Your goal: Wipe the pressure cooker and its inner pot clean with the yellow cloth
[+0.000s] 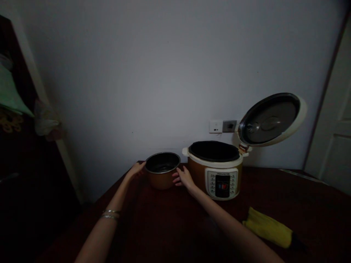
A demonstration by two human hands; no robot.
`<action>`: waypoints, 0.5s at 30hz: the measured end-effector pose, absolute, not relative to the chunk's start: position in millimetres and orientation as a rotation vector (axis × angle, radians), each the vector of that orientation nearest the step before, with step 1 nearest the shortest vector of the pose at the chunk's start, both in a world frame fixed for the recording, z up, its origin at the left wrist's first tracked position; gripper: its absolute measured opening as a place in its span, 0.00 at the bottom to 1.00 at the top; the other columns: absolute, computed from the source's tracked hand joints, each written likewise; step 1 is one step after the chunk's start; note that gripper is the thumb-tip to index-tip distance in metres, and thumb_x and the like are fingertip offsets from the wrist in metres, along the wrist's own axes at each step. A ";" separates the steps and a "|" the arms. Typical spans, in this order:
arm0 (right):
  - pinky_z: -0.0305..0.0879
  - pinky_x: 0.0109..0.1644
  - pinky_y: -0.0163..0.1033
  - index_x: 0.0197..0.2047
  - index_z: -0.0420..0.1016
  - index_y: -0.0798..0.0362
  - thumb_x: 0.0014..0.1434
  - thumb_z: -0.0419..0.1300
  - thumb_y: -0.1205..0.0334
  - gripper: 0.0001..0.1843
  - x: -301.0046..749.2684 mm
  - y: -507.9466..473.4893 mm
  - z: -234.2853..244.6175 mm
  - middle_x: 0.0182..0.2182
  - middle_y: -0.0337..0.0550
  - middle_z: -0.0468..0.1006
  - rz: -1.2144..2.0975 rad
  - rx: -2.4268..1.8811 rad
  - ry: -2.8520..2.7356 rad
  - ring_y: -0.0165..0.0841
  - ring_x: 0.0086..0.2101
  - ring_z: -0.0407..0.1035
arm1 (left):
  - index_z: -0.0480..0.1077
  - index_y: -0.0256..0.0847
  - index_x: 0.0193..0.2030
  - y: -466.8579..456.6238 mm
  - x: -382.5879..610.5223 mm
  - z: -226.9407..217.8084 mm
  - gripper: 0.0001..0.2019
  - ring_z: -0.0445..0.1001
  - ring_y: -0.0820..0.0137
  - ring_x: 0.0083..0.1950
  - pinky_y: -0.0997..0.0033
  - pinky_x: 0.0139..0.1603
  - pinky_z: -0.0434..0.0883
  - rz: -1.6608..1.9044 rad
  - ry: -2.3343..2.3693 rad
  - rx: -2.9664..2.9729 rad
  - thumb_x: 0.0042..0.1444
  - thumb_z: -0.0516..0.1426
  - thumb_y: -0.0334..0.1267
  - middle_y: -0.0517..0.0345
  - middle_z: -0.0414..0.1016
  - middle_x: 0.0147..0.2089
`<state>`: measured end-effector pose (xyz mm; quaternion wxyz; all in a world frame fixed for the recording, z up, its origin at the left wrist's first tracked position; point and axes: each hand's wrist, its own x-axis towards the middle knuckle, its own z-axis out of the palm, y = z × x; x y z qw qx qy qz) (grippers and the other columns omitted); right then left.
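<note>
A round metal inner pot (162, 170) with an orange-brown outside stands on the dark table (170, 226). My left hand (136, 169) rests against its left side and my right hand (183, 178) against its right side, fingers curved on the wall. Just right of the pot stands a brown and cream electric cooker (216, 171) with a control panel on its front. Its lid (270, 119) is swung up and open, and its cavity looks dark. Bangles circle my left wrist.
A folded yellow cloth (267, 227) lies on the table at the right front. Wall sockets (222, 126) sit behind the cooker. A dark shelf unit (16, 109) stands at the left, and a pale door (336, 120) at the right.
</note>
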<state>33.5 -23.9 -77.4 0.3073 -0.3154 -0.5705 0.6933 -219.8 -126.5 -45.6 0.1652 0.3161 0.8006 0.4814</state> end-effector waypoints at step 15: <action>0.65 0.20 0.28 0.60 0.48 0.55 0.66 0.49 0.63 0.22 2.7 -19.4 -76.3 0.27 0.40 0.77 1.896 -0.837 -1.406 0.24 0.18 0.68 | 0.67 0.35 0.42 -110.7 -216.4 -67.1 0.10 0.62 0.79 0.19 0.79 0.19 0.61 1.348 2.222 0.835 0.61 0.53 0.41 0.64 0.67 0.25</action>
